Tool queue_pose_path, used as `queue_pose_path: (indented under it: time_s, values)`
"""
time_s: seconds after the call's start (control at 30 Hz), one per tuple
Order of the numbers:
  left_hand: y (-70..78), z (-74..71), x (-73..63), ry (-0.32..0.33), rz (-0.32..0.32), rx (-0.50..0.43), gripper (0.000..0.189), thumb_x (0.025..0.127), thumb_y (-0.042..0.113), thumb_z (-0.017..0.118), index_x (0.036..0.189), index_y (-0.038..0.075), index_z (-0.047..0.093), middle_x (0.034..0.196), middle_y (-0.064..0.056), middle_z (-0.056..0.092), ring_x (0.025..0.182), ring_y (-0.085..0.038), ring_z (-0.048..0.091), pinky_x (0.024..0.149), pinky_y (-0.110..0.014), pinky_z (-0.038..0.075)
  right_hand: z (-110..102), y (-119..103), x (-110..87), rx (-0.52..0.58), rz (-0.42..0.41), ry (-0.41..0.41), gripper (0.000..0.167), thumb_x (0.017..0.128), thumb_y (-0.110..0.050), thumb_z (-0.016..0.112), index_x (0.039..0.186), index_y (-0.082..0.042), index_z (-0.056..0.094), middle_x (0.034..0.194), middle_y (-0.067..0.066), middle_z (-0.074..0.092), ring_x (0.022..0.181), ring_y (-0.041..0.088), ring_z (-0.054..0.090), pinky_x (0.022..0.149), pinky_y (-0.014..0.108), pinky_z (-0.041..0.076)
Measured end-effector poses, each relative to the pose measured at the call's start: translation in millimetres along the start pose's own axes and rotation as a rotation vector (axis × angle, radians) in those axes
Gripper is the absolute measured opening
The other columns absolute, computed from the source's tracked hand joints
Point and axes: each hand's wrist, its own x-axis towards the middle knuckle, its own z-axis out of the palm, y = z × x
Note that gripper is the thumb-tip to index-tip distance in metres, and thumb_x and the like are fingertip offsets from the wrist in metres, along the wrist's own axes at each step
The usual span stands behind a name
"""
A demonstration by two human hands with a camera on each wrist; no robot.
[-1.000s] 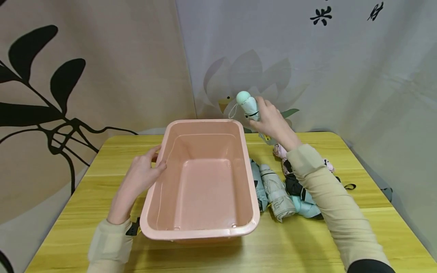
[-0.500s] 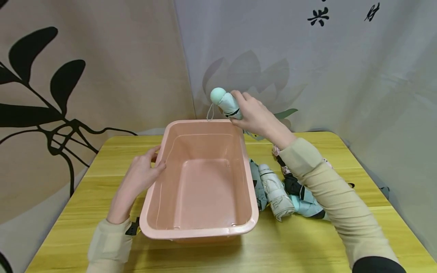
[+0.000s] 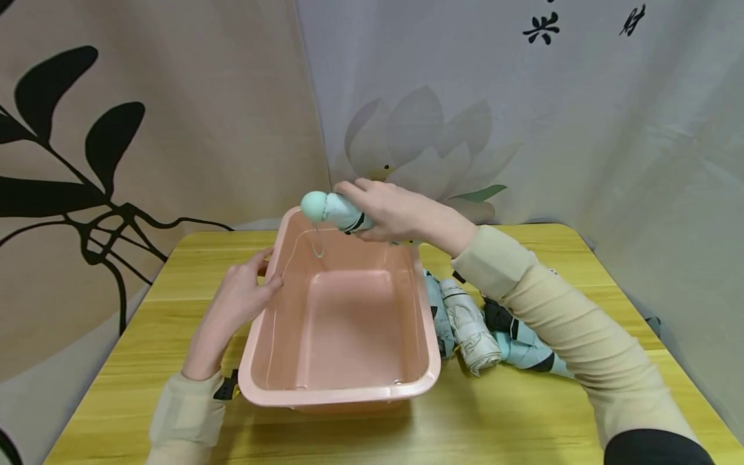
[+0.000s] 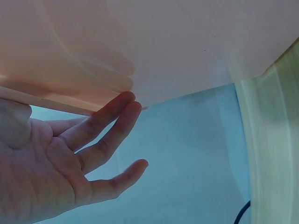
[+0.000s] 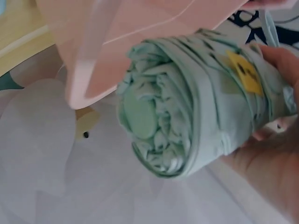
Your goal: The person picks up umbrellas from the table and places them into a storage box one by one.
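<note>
A pink plastic basin (image 3: 349, 329) sits on the table, its inside bare. My left hand (image 3: 244, 300) grips its left rim, thumb over the edge; in the left wrist view the fingers (image 4: 114, 133) lie against the outer wall below the rim. Above the basin's far end, my right hand (image 3: 401, 210) holds a folded mint-green umbrella (image 3: 343, 212) lying sideways. Its round handle (image 3: 314, 206) points left, with a thin cord loop hanging down. Close up in the right wrist view, the umbrella's rolled fabric end (image 5: 159, 112) shows, with a yellow tag on its side.
Several folded umbrellas lie right of the basin: a blue-grey one (image 3: 440, 316), a pale grey one (image 3: 471, 329) and a light blue one with black (image 3: 526, 349). The right sleeve (image 3: 558, 316) covers part of this group. A printed curtain (image 3: 436, 77) hangs behind the table (image 3: 482, 426).
The right hand has carried the mint-green umbrella left and lower, from beyond the basin's right corner to over its far end. The left hand and basin stay put.
</note>
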Motion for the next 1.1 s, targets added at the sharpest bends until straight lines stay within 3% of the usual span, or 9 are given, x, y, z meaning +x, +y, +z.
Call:
queue_pose_path:
  time_s: [0.23, 0.43, 0.57, 0.73, 0.97, 1.1]
  values:
    - [0.8, 0.6, -0.1, -0.003, -0.009, -0.021, 0.062, 0.092, 0.018, 0.050, 0.145, -0.005, 0.030, 0.120, -0.032, 0.059, 0.084, -0.032, 0.070, 0.062, -0.033, 0.059, 4, -19, 8.7, -0.038, -0.128, -0.185, 0.062, 0.080, -0.018, 0.074, 0.132, -0.013, 0.041, 0.125, 0.009, 0.054, 0.106, 0.024, 0.060, 0.091, 0.035, 0.051]
    - [0.3, 0.7, -0.6, -0.009, -0.004, -0.013, 0.061, 0.093, 0.020, 0.049, 0.145, -0.005, 0.030, 0.121, -0.031, 0.059, 0.080, -0.028, 0.069, 0.060, -0.030, 0.057, 11, -35, 15.3, -0.118, -0.297, -0.275, 0.056, 0.078, -0.014, 0.074, 0.127, -0.015, 0.046, 0.116, 0.008, 0.059, 0.102, 0.023, 0.063, 0.089, 0.031, 0.052]
    - [-0.3, -0.6, -1.1, -0.012, 0.004, -0.004, 0.061, 0.093, 0.020, 0.049, 0.145, -0.006, 0.030, 0.120, -0.030, 0.060, 0.073, -0.023, 0.067, 0.057, -0.028, 0.055, 17, -49, 18.6, -0.170, -0.310, -0.362, 0.053, 0.077, -0.009, 0.072, 0.123, -0.016, 0.048, 0.117, 0.007, 0.057, 0.101, 0.022, 0.062, 0.085, 0.031, 0.054]
    - [-0.4, -1.4, -1.2, -0.009, 0.014, 0.003, 0.060, 0.092, 0.019, 0.048, 0.145, -0.006, 0.031, 0.119, -0.030, 0.060, 0.072, -0.022, 0.068, 0.058, -0.028, 0.056, 32, -66, 23.5, -0.256, -0.338, -0.467, 0.051, 0.079, -0.015, 0.072, 0.124, -0.020, 0.049, 0.120, 0.003, 0.058, 0.106, 0.019, 0.060, 0.088, 0.031, 0.053]
    - [-0.7, -0.6, -0.9, -0.002, 0.014, 0.000, 0.061, 0.091, 0.019, 0.048, 0.144, -0.007, 0.032, 0.116, -0.030, 0.061, 0.075, -0.026, 0.069, 0.058, -0.030, 0.058, 57, -85, 24.4, -0.509, -0.394, -0.571, 0.053, 0.084, -0.013, 0.068, 0.128, -0.028, 0.044, 0.127, 0.000, 0.054, 0.105, 0.020, 0.059, 0.081, 0.031, 0.054]
    - [-1.5, -0.6, -0.5, 0.005, 0.022, 0.010, 0.061, 0.091, 0.019, 0.049, 0.144, -0.007, 0.032, 0.115, -0.030, 0.061, 0.075, -0.026, 0.069, 0.058, -0.030, 0.057, 71, -91, 25.6, -0.604, -0.441, -0.587, 0.050, 0.087, -0.009, 0.061, 0.128, -0.031, 0.043, 0.127, -0.004, 0.054, 0.107, 0.018, 0.058, 0.085, 0.031, 0.052]
